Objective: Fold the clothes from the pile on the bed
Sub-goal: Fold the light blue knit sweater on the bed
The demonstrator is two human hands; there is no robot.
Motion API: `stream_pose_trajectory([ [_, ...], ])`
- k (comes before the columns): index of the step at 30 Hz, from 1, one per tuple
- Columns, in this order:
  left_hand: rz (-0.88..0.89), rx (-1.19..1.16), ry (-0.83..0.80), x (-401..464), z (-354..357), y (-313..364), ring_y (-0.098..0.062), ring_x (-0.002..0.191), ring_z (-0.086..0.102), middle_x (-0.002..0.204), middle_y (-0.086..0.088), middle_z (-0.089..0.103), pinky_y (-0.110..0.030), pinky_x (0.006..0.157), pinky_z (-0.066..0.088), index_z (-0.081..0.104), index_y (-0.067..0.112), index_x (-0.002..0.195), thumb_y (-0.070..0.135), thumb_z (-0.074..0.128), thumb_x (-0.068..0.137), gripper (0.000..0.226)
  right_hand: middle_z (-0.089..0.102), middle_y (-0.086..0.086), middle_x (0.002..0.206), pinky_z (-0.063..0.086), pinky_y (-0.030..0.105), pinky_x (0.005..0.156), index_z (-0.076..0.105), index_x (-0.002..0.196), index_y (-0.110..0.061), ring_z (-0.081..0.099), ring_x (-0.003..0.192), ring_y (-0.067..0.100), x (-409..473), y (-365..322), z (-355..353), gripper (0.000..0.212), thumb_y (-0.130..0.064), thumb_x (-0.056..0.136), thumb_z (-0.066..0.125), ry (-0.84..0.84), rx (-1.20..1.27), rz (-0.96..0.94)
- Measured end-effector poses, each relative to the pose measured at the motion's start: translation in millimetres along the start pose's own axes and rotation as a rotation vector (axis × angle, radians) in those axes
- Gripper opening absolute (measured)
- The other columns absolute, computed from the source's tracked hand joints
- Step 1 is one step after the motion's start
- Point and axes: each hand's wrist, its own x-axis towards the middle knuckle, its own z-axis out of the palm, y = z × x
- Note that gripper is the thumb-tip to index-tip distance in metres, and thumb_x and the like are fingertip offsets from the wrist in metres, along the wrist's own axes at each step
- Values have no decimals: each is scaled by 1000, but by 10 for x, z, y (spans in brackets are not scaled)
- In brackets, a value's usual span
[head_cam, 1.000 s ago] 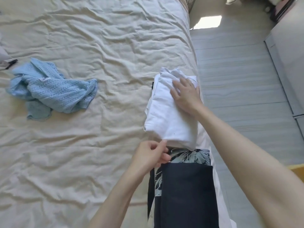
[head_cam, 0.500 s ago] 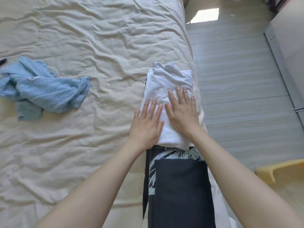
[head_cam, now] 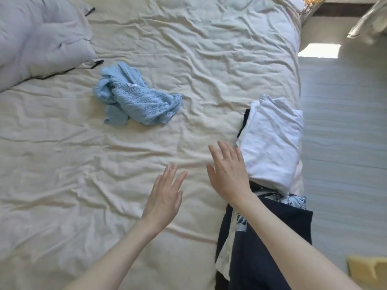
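A folded white garment (head_cam: 272, 141) lies at the bed's right edge, on top of a dark item that peeks out at its left. Nearer me lies a folded dark navy garment (head_cam: 272, 248) over a printed black-and-white one (head_cam: 270, 194). A crumpled light blue knit top (head_cam: 136, 97) sits alone on the cream sheet (head_cam: 83, 174), left of centre. My right hand (head_cam: 227, 172) hovers open just left of the white garment, apart from it. Further left, my left hand (head_cam: 164, 195) is open above the bare sheet. Neither holds anything.
A pale grey pillow or duvet (head_cam: 37, 36) with black piping fills the top left corner. The bed's right edge drops to a grey plank floor (head_cam: 343, 132). A yellow object (head_cam: 366, 271) sits at the bottom right on the floor.
Both hands have lifted off the white folded garment and moved left over the sheet. The view has swung left, bringing the blue top and the pillow further into frame.
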Motion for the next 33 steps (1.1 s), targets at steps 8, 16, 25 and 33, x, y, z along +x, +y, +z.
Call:
stream_pose_trajectory([
  [8,-300,123,-165,-90,-365,-1687,-22,146,-1,158,-2,6,-40,115,7,21,27,149,28,42,98,55,28,4,151,11,43,115,24,146,-20,21,141,22,688,-1092,438,55,-36,97,42,-98,-113,-85],
  [16,-469,100,-430,90,23,-3206,-24,142,-23,154,2,-30,-64,108,2,-12,46,145,67,60,74,103,23,7,155,12,44,116,24,148,-16,14,145,23,1851,-1777,1172,60,-34,96,47,-28,-212,-83],
  [25,-403,203,-340,136,562,-3588,-24,144,-17,155,2,-27,-68,105,13,-33,47,131,83,51,60,115,45,20,138,13,47,115,40,134,-2,38,131,31,2908,-1983,1658,42,-10,94,40,85,-362,62],
  [33,-433,111,-437,216,441,-3572,-24,143,-22,154,3,-29,-71,103,8,-22,50,139,79,55,65,111,58,12,84,25,33,63,54,83,-8,51,80,27,2156,-2311,1810,17,-20,95,52,80,122,1],
])
